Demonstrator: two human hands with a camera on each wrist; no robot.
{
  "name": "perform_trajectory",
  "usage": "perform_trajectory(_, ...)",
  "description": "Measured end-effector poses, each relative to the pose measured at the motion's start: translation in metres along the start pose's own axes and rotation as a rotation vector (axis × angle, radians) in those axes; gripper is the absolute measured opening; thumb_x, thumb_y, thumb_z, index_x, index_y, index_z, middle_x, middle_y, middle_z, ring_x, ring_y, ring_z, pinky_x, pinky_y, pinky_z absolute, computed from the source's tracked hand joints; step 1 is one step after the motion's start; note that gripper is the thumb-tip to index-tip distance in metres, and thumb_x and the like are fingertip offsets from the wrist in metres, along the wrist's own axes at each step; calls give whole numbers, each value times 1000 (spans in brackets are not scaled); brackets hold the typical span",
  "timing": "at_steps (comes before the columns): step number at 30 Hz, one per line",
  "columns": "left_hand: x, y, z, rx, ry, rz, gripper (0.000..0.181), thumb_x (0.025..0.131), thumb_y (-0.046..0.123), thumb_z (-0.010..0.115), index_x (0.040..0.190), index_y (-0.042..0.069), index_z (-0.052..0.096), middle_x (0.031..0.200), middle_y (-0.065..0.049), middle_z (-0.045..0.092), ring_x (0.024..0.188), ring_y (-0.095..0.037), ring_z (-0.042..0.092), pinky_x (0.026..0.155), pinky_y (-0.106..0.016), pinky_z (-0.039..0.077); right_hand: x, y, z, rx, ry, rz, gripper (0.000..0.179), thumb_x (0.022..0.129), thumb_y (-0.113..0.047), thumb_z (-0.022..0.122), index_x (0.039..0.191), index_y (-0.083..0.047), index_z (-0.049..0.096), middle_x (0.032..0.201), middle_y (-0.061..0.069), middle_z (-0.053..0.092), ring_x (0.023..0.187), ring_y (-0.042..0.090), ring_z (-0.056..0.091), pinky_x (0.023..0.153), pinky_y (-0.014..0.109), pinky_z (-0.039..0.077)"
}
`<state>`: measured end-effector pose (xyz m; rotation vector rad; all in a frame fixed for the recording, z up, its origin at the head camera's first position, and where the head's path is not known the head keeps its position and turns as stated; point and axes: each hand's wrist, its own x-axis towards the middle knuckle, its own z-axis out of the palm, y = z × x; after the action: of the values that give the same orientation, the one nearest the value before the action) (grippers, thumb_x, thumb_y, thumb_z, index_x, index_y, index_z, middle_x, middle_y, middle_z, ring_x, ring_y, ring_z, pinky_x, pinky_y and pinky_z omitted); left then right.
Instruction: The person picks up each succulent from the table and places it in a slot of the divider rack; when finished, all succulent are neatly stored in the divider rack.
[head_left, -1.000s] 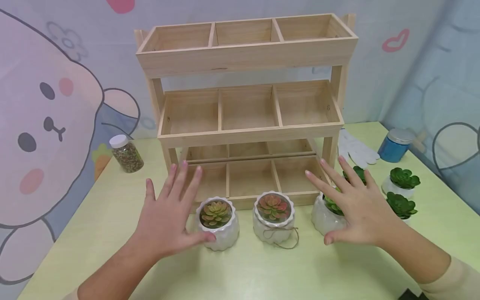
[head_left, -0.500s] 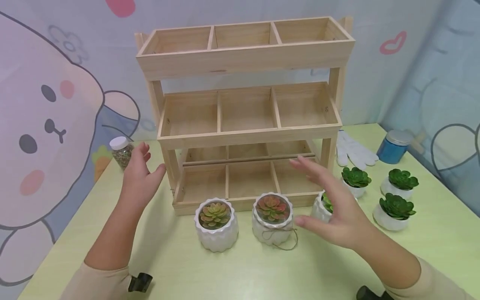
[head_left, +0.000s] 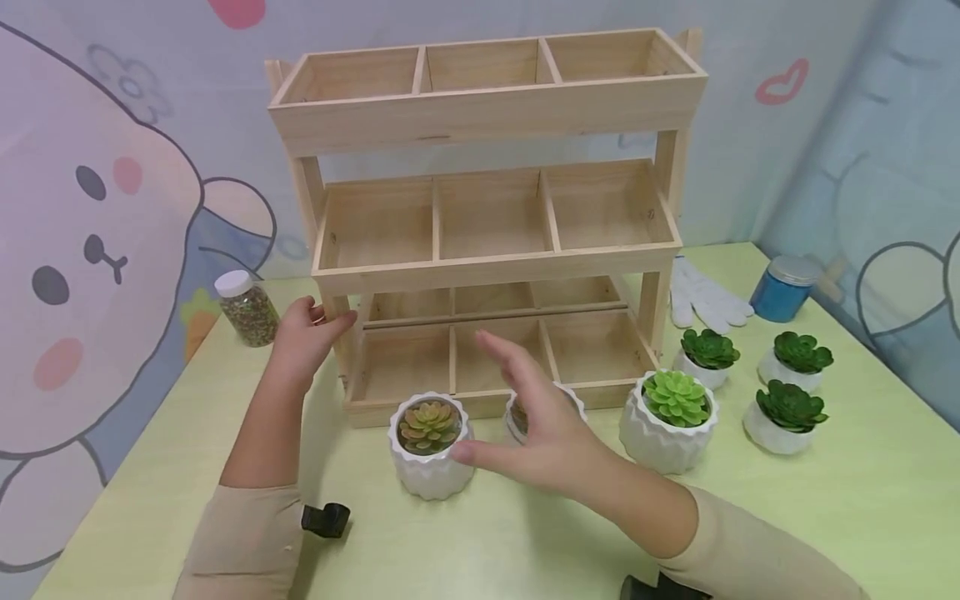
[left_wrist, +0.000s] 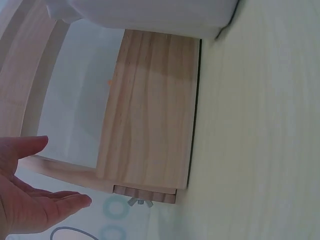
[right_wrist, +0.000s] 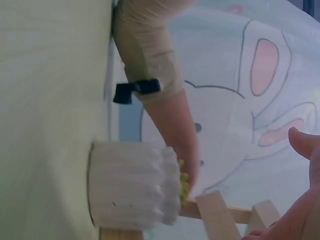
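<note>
A three-tier wooden rack [head_left: 480,262] with divided trays stands at the back. Beside its left post, my left hand [head_left: 306,337] reaches in with thumb and fingers spread apart. The left wrist view has that hand [left_wrist: 30,195] at the wooden bar, near a wing nut [left_wrist: 140,202]. My right hand [head_left: 551,433] hovers with thumb and fingers apart, hiding much of the middle white pot [head_left: 576,404]. Left of it sits a scalloped white pot [head_left: 431,473] with an olive succulent [head_left: 429,427], and right of it a similar pot [head_left: 663,442] with a bright green succulent [head_left: 677,398].
Several small white pots with dark green succulents [head_left: 791,406] stand at the right. Behind them lie white gloves [head_left: 705,296] and a blue jar [head_left: 783,292]. A white-capped jar of granules [head_left: 251,317] stands left of the rack, on the pale table [head_left: 187,467].
Both hands were spread over the front pots. The left hand has moved left and then to the rack's left post; the right hand has swung left over the middle pot.
</note>
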<state>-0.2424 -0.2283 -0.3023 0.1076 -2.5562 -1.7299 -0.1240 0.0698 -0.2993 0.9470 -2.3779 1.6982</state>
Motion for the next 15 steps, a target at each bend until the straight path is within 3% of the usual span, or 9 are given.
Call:
perform_trajectory(8, 3, -4, 2, 27, 35, 6, 72, 94, 23, 55, 144, -10, 15, 142, -29, 31, 128, -39, 36, 103, -46, 33, 12, 11, 34, -66, -42, 233, 118, 56, -50, 87, 149, -21, 20, 150, -3, 27, 134, 20, 28, 105, 46, 29)
perform_trajectory(15, 2, -2, 4, 83, 69, 30, 54, 95, 21, 52, 136, -11, 36, 135, -27, 43, 120, -39, 46, 99, -47, 39, 17, 28, 50, -199, -117, 223, 124, 51, -53, 88, 146, -6, 24, 143, 10, 37, 129, 25, 36, 103, 43, 33)
